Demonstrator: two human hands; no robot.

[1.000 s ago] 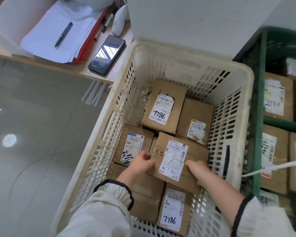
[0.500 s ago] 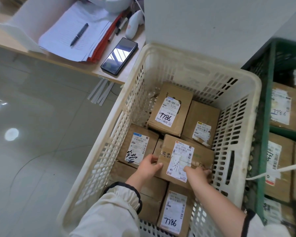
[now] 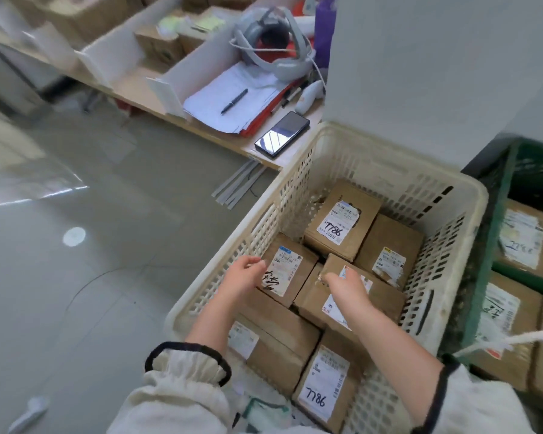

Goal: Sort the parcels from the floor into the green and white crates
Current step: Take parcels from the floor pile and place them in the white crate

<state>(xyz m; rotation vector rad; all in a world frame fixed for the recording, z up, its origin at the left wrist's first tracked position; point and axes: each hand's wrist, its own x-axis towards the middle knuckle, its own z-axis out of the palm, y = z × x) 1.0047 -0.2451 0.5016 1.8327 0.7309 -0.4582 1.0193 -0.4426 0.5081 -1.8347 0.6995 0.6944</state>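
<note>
Parcels (image 3: 273, 343) of plain brown cardboard, squat and boxy with taped seams and white paper labels, lie packed in the white crate (image 3: 398, 170). Nearest us sits the parcel marked 7786 (image 3: 323, 386). Just beyond it our left hand (image 3: 243, 275) hangs loosely curled and empty by the hand-lettered parcel (image 3: 290, 270). Our right hand (image 3: 347, 288) lies over the tilted parcel (image 3: 380, 305), and we cannot tell whether its fingers grip or merely rest. That parcel sits askew across its neighbours, so we judge it could slide or wedge a corner into the gap if released carelessly. The crate's slotted plastic wall might catch fingertips, and the white cord (image 3: 514, 339) by the green crate (image 3: 489, 261) might snag a sleeve. Farther off, a glossy phone (image 3: 282, 134) and a slim pen (image 3: 234, 101) lie on the pale desk (image 3: 132, 86).
</note>
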